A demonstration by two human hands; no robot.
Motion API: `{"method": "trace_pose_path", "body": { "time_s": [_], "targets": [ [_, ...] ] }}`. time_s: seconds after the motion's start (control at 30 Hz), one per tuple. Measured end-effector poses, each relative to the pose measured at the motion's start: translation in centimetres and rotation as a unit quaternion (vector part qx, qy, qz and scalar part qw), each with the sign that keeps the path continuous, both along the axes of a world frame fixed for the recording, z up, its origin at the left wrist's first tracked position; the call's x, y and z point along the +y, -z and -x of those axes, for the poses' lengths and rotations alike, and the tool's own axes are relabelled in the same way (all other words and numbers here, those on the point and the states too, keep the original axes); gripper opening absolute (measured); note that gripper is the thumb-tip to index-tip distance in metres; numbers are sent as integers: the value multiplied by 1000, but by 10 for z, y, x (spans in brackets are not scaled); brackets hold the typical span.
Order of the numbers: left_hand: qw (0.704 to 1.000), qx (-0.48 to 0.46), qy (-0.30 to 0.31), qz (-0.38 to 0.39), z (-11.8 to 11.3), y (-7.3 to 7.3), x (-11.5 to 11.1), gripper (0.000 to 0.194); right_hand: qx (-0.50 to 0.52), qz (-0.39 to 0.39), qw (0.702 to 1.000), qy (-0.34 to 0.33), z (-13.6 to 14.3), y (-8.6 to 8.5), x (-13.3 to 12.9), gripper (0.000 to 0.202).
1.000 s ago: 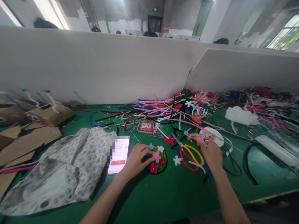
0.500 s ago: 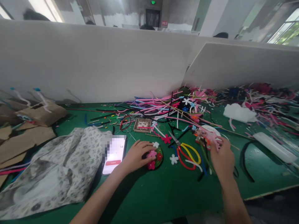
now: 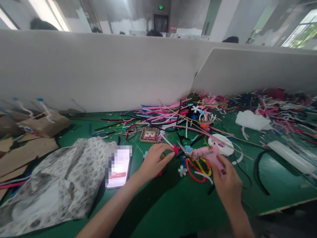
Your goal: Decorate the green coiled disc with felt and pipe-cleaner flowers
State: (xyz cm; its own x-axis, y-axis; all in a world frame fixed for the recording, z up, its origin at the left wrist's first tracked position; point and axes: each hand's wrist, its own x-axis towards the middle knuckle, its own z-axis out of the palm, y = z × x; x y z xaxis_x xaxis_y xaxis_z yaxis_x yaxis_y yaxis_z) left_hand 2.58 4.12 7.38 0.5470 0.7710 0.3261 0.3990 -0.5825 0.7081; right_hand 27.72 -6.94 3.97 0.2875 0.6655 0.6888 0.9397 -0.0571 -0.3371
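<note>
My right hand (image 3: pixel 226 180) is wrapped round the handle of a pink hot glue gun (image 3: pixel 206 155), its nozzle pointing left over the scissors. The scissors (image 3: pixel 201 178), with red and yellow handles, lie beneath it. My left hand (image 3: pixel 158 162) stretches to the right with thumb and fingers apart, its fingertips beside a dark pink pipe-cleaner flower (image 3: pixel 176 149). Under this hand is the round green piece with flowers (image 3: pixel 158 174), mostly hidden. A white flower (image 3: pixel 182 171) lies right of it, and a light blue flower (image 3: pixel 189 148) is near the scissor blades.
A phone (image 3: pixel 120 168) and a patterned cloth (image 3: pixel 69 178) lie to the left, beside cut cardboard (image 3: pixel 27 148). Pipe cleaners (image 3: pixel 158 114) pile along the white partition (image 3: pixel 99 69). A white round stand (image 3: pixel 224 145) with a cord and a clear-white case (image 3: pixel 288 157) are at right.
My right hand has lifted the glue gun off its white stand and brought it left. My left hand has shifted right, from the round flower piece toward the dark pink flower.
</note>
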Motion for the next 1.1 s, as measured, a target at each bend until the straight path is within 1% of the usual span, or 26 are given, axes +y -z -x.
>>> {"method": "trace_pose_path", "body": {
  "time_s": [0.07,0.13,0.27,0.37,0.4,0.47,0.6,0.7,0.77,0.8,0.87,0.9,0.93,1.03,1.1],
  "targets": [
    [998,-18,47,39,-14,-7,8,26,-34,-14,999,-38,4,3,-3,34],
    [993,-12,97,61,-26,-8,17,27,-47,-22,997,-63,5,6,-6,33],
    [984,17,161,75,-40,0,33,25,-54,-41,994,-83,4,9,-12,33],
    [978,35,189,83,-44,7,39,22,-55,-40,994,-82,2,12,-15,32],
    [978,37,186,83,-45,8,40,22,-53,-39,995,-80,1,14,-16,32],
    [985,32,149,75,-45,7,42,25,-40,-33,996,-70,-1,17,-19,32],
    [999,9,24,33,-42,-4,45,33,32,-8,999,-23,-3,27,-26,36],
    [999,8,-44,-16,-34,-12,50,30,111,10,994,6,-3,35,-32,42],
    [995,27,-79,-46,-25,-11,56,26,162,17,986,14,-3,39,-34,44],
    [993,40,-97,-57,-19,-9,59,29,183,19,983,18,-2,40,-35,45],
    [987,65,-129,-69,-4,-3,64,41,217,23,975,28,1,40,-36,48],
    [985,77,-136,-69,5,1,65,44,232,24,972,35,3,40,-36,51],
    [985,89,-132,-64,14,5,64,43,246,26,968,42,6,39,-36,53],
    [990,117,-69,-40,40,16,50,28,285,55,955,61,18,34,-36,59],
    [991,128,-36,-30,53,22,34,27,293,93,949,72,28,31,-35,60]
  ]
}}
